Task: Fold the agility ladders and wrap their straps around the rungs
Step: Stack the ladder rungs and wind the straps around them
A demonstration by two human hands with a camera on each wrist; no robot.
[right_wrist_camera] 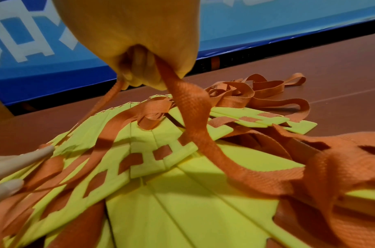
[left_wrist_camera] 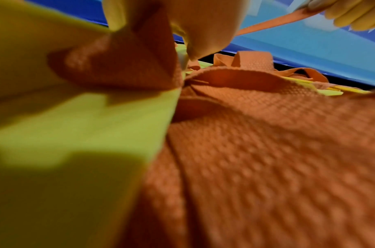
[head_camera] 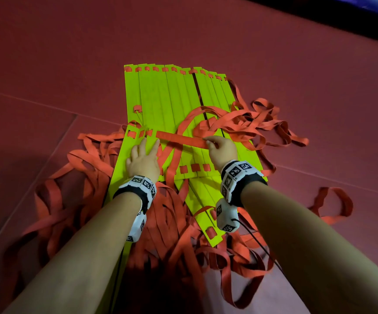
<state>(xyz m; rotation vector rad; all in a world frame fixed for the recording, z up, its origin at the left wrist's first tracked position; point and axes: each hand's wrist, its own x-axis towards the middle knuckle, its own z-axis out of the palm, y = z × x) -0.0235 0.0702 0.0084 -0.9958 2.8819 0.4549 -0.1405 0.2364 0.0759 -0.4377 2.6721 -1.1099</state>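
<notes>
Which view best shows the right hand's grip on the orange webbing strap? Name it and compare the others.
The right wrist view: the right hand visibly pinches the orange webbing strap. The head view shows the pinch from above, smaller. The left wrist view catches only those fingers at its corner.

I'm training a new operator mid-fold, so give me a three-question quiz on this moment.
1. True or false: the left hand lies flat on the rungs.
2. What does the right hand pinch? A) a rung B) a strap C) nothing
3. Fill in: the loose straps lie tangled on the ___ floor.

Key: 1 true; 2 B; 3 red.
</notes>
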